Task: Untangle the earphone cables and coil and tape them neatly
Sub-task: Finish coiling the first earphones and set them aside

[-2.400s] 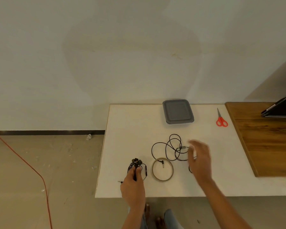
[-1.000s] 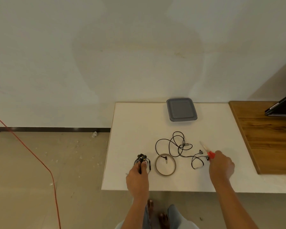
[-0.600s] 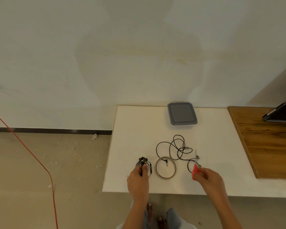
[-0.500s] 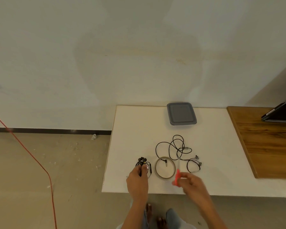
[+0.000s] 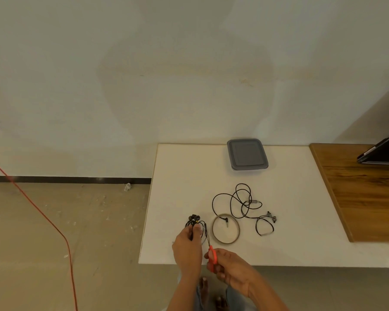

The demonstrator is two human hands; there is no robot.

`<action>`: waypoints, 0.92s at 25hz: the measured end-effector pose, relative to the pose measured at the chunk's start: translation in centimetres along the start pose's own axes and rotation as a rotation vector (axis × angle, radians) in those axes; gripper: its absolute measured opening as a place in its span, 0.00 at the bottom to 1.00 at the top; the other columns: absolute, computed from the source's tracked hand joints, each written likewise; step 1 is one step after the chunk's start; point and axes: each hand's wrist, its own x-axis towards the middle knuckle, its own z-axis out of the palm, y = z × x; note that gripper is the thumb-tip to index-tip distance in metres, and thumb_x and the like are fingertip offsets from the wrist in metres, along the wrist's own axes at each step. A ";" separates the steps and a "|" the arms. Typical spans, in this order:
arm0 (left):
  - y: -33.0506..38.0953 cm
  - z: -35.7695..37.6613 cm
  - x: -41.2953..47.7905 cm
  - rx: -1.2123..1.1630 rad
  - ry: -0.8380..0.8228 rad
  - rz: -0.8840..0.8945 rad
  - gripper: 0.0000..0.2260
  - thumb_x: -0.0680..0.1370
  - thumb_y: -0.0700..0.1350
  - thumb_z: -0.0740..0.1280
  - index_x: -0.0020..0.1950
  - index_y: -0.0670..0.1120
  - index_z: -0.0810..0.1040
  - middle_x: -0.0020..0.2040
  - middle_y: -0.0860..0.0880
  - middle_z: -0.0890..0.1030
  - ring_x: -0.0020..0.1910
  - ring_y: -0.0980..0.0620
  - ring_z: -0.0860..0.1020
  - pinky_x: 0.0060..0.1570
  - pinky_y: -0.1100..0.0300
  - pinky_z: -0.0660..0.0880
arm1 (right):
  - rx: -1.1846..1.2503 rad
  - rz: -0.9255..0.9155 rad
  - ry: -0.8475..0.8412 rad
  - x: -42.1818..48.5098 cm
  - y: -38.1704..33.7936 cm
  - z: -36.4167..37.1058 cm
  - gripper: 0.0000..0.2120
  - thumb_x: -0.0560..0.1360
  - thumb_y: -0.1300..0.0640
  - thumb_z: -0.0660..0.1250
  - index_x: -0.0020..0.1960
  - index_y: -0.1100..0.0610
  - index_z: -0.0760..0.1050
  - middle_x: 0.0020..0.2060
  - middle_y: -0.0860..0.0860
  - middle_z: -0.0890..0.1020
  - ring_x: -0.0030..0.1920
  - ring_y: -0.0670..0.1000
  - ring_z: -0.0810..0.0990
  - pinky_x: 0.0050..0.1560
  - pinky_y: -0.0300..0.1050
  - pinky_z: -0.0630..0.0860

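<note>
Scissors (image 5: 211,252) — earlier far back — now in right hand (image 5: 232,268) beside earphone bundle (image 5: 195,221)

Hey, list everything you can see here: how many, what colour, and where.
table: one, white, centre-right of view
wooden top: one, brown, right of table
coiled earphones: one, black, held at table's near edge
loose earphones: one, black, tangled mid-table
tape roll: one, brownish, flat between the two earphones
scissors: one, red-handled, held beside the coiled earphones
container: one, grey lid, back of table
dark device: one, black, far right on wooden top
cord: one, orange-red, far left of view
left hand: one, grips coiled earphones
right hand: one, holds scissors
</note>
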 end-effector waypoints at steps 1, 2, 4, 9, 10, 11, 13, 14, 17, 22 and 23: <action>0.1 0.0 -0.1 0.001 -0.004 0.000 0.18 0.77 0.50 0.65 0.28 0.47 0.72 0.23 0.50 0.72 0.25 0.53 0.69 0.28 0.59 0.65 | 0.006 0.005 -0.008 0.2 0.0 -0.1 0.10 0.75 0.57 0.68 0.50 0.65 0.77 0.32 0.54 0.79 0.27 0.44 0.71 0.26 0.34 0.68; 0.2 0.0 -0.1 0.001 -0.004 -0.004 0.17 0.77 0.50 0.65 0.28 0.48 0.72 0.23 0.51 0.72 0.25 0.54 0.69 0.28 0.60 0.64 | 0.008 0.008 -0.017 0.5 -0.1 0.0 0.11 0.74 0.57 0.68 0.50 0.64 0.77 0.32 0.55 0.79 0.27 0.44 0.70 0.26 0.34 0.68; 0.2 0.1 0.0 0.004 0.001 -0.006 0.17 0.77 0.50 0.65 0.29 0.46 0.73 0.24 0.50 0.73 0.25 0.54 0.69 0.28 0.60 0.65 | 0.011 0.002 -0.029 1.0 -0.2 0.0 0.11 0.73 0.56 0.69 0.50 0.64 0.77 0.32 0.54 0.79 0.27 0.44 0.69 0.26 0.34 0.67; -0.2 0.2 0.1 0.014 0.011 -0.006 0.17 0.77 0.52 0.65 0.31 0.46 0.76 0.26 0.49 0.77 0.27 0.53 0.73 0.30 0.58 0.69 | 0.054 -0.045 -0.071 1.5 -0.4 -0.1 0.12 0.72 0.56 0.70 0.51 0.62 0.76 0.33 0.53 0.79 0.28 0.44 0.71 0.26 0.33 0.67; -0.1 0.2 0.0 0.009 0.021 -0.004 0.17 0.77 0.52 0.65 0.30 0.47 0.75 0.25 0.49 0.75 0.26 0.53 0.73 0.29 0.57 0.69 | 0.056 -0.058 -0.075 1.6 -0.3 -0.1 0.13 0.71 0.56 0.70 0.51 0.62 0.76 0.33 0.53 0.79 0.29 0.44 0.72 0.26 0.33 0.67; 0.0 0.1 0.0 0.005 0.027 -0.002 0.17 0.78 0.52 0.65 0.30 0.48 0.74 0.24 0.50 0.74 0.26 0.53 0.72 0.28 0.58 0.67 | 0.057 -0.072 -0.074 1.6 -0.2 -0.1 0.13 0.69 0.56 0.71 0.51 0.61 0.77 0.33 0.53 0.79 0.30 0.44 0.72 0.26 0.33 0.67; 0.1 0.1 0.0 0.009 0.030 0.000 0.17 0.78 0.51 0.65 0.30 0.48 0.74 0.23 0.52 0.72 0.25 0.55 0.71 0.28 0.61 0.64 | 0.061 -0.097 -0.072 1.7 -0.1 -0.1 0.13 0.68 0.55 0.72 0.50 0.60 0.78 0.34 0.53 0.79 0.32 0.45 0.72 0.26 0.33 0.67; 0.2 0.1 -0.1 0.017 0.031 0.000 0.16 0.78 0.51 0.64 0.31 0.48 0.74 0.24 0.53 0.72 0.25 0.55 0.71 0.28 0.61 0.63 | 0.066 -0.103 -0.068 1.8 -0.1 -0.1 0.13 0.68 0.55 0.72 0.50 0.60 0.78 0.34 0.53 0.79 0.33 0.45 0.72 0.26 0.33 0.67; 0.3 0.1 -0.2 0.036 0.040 -0.003 0.17 0.78 0.51 0.64 0.32 0.47 0.75 0.25 0.52 0.73 0.27 0.54 0.72 0.28 0.60 0.64 | 0.100 -0.107 -0.053 2.1 -0.2 0.1 0.11 0.71 0.57 0.70 0.51 0.61 0.77 0.34 0.52 0.79 0.32 0.44 0.74 0.26 0.33 0.66; 0.4 0.2 -0.1 0.024 0.044 -0.017 0.16 0.78 0.52 0.64 0.33 0.48 0.77 0.25 0.53 0.74 0.28 0.53 0.73 0.29 0.60 0.64 | 0.169 -0.120 -0.026 2.3 -0.2 0.2 0.09 0.73 0.60 0.68 0.52 0.62 0.76 0.32 0.52 0.78 0.30 0.43 0.75 0.25 0.33 0.67; 0.3 0.2 -0.1 0.023 0.042 -0.016 0.15 0.78 0.52 0.64 0.33 0.48 0.77 0.25 0.52 0.74 0.28 0.53 0.73 0.29 0.60 0.64 | 0.169 -0.122 -0.019 2.3 -0.2 0.1 0.09 0.74 0.60 0.67 0.52 0.63 0.76 0.32 0.52 0.78 0.29 0.43 0.74 0.25 0.33 0.67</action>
